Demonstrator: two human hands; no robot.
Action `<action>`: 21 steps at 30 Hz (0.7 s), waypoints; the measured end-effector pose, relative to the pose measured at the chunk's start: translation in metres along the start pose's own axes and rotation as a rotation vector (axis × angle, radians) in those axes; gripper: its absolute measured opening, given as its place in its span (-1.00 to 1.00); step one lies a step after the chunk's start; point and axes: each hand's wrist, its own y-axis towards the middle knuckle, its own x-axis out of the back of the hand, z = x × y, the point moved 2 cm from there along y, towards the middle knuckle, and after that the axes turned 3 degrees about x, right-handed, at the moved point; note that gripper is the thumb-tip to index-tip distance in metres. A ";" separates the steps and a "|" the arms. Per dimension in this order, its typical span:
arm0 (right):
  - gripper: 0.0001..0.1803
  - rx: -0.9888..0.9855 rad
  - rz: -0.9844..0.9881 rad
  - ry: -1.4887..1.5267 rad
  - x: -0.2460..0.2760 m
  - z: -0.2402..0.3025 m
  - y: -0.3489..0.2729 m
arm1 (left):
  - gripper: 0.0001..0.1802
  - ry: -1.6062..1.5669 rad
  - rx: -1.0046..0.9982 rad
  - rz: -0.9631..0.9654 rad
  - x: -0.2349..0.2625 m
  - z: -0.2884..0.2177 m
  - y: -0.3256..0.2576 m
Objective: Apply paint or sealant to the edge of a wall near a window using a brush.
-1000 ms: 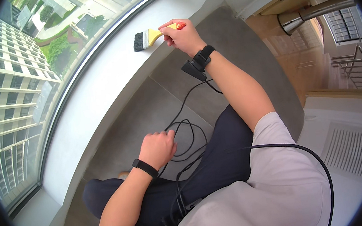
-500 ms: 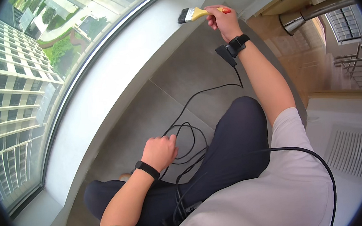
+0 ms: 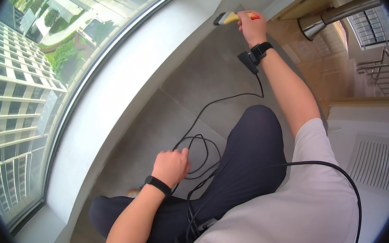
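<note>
The work in hand looked like a brushing pass along the white, smooth-topped window ledge (image 3: 103,100), carried out to its far right end. The flat paintbrush with dark bristles, a pale metal band and a yellow, red-tipped handle (image 3: 231,18) was just beside the ledge's room-side edge, near the corner where it met the wall. Whether its bristles touched the ledge's front face could not be told. A further stroke would seem to call for turning the bristles squarely to that edge with the handle held firm.

The right hand (image 3: 253,26) was closed around the handle, its red tip showing past the grip; the bristles pointed left, away from the knuckles. The left hand (image 3: 170,165) was loosely curled near the coiled thin black cable (image 3: 207,153) on the grey tiled floor (image 3: 157,120); its palm was hidden, so I cannot tell whether it held anything.
</note>
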 end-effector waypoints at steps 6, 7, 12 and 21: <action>-0.76 -0.039 0.221 0.364 -0.095 0.028 -0.003 | -0.72 -0.010 0.021 0.020 -0.003 -0.001 -0.002; -0.74 -0.025 0.226 0.412 -0.108 0.032 0.002 | -0.72 -0.001 0.033 0.015 -0.003 0.000 -0.003; -0.74 0.017 0.253 0.215 -0.121 0.027 0.018 | -0.71 -0.021 0.036 0.014 -0.004 0.002 -0.006; -0.79 -0.066 0.040 0.104 -0.004 -0.014 -0.016 | -0.72 -0.012 0.006 -0.012 -0.002 0.005 -0.002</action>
